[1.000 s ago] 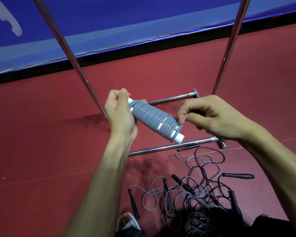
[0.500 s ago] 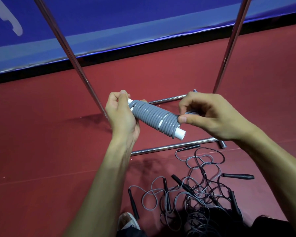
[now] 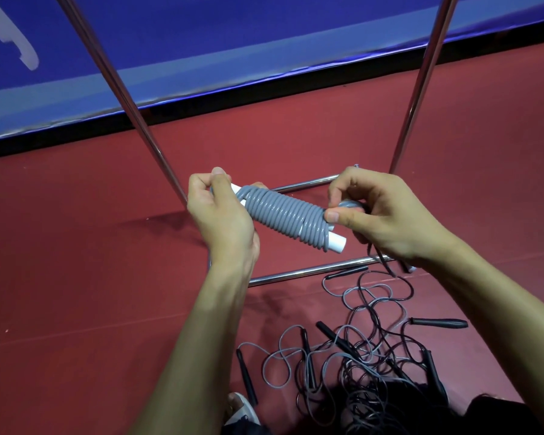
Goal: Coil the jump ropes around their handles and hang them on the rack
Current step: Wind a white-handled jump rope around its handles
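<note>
Head view: the left hand [image 3: 223, 221] holds one end of a grey rope [image 3: 283, 215] wound in tight turns round its white handles [image 3: 431, 245]. Its grip is clenched round the upper-left end, with the thumb laid along the top. The bundle is held in the air, tilted down to the right, in front of the rack [image 3: 308, 272] and above the red floor [image 3: 76, 277]. A bare white stub sticks out of the coil at the lower right, and another shows beside the left thumb. The right hand [image 3: 390, 215] is at the right end of the coil, its grip pinching a loop of the grey rope between thumb and curled fingers, the thumb tip touching the coil's end turns. The rack's two chrome uprights rise on either side of the hands, and its two base bars lie on the floor behind and below the bundle. Near the lower bar a pile [image 3: 374, 350] of loose grey and dark ropes, their handles black, lies tangled on the floor. A blue barrier [image 3: 233, 42] runs along the floor's far edge. A shoe [image 3: 241, 409] shows at the bottom edge.
</note>
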### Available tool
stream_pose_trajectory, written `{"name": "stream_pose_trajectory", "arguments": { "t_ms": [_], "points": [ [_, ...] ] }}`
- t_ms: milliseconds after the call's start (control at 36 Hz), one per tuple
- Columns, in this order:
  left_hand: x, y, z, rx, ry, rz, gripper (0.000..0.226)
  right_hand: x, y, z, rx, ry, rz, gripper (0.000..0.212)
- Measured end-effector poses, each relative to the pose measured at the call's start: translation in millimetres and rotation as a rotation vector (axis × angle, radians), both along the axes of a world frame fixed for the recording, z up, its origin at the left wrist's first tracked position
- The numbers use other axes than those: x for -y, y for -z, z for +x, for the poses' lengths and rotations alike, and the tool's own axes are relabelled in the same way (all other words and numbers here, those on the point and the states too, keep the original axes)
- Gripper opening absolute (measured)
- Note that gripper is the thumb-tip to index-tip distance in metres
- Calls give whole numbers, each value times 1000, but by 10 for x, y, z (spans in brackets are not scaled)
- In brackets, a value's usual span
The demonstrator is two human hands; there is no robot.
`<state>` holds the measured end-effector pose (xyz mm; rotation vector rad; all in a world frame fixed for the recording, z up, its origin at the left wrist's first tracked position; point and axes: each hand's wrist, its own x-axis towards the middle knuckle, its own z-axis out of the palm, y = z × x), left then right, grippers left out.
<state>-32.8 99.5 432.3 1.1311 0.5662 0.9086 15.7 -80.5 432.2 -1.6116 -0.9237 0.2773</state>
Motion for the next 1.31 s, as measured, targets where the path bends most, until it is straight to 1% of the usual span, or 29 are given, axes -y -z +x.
{"name": "stream_pose_trajectory", "arguments": {
  "t_ms": [83, 194, 361, 556, 639, 694, 833, 972, 1028, 1083, 1139, 1222, 1278, 1306],
  "points": [
    [-52, 3, 11, -8, -49, 27, 25, -46, 27, -4, 77, 27, -37, 28],
    [-81, 51, 19, -30, -97, 5, 26, -81, 27, -5, 214, 48, -132, 10],
    [-65, 86, 27, -68, -95, -28, 26, -44, -4, 39, 285, 110, -152, 4],
    [-49, 70, 23, -91, -106, -68, 26, -20, 8, 30, 379, 164, -111, 13],
    [-81, 86, 24, -112, -127, -95, 25, -16, -14, 5, 349, 152, -108, 37],
    [-92, 94, 28, -133, -140, -102, 25, -20, -5, -9, 334, 154, -120, 46],
    [-118, 99, 27, -139, -153, -94, 24, -81, 34, -47, 336, 217, -155, 38],
    [-104, 108, 9, -150, -163, -92, 23, -144, 70, -98, 341, 269, -176, 38],
    [-83, 118, 1, -165, -168, -56, 19, -147, 93, -104, 357, 271, -183, 38],
    [-81, 145, 4, -182, -164, -60, 19, -141, 114, -94, 349, 265, -172, 37],
    [-82, 163, 16, -185, -156, -105, 22, -136, 108, -91, 275, 264, -113, 31],
    [-79, 199, 51, -175, -117, -207, 27, -120, 90, -71, 96, 245, 35, 23],
    [-56, 199, 48, -166, -70, -265, 29, -98, 103, -25, -26, 191, 131, 14],
    [-28, 195, 42, -161, -42, -290, 29, -84, 129, 2, -52, 165, 153, 15]
  ]
}}
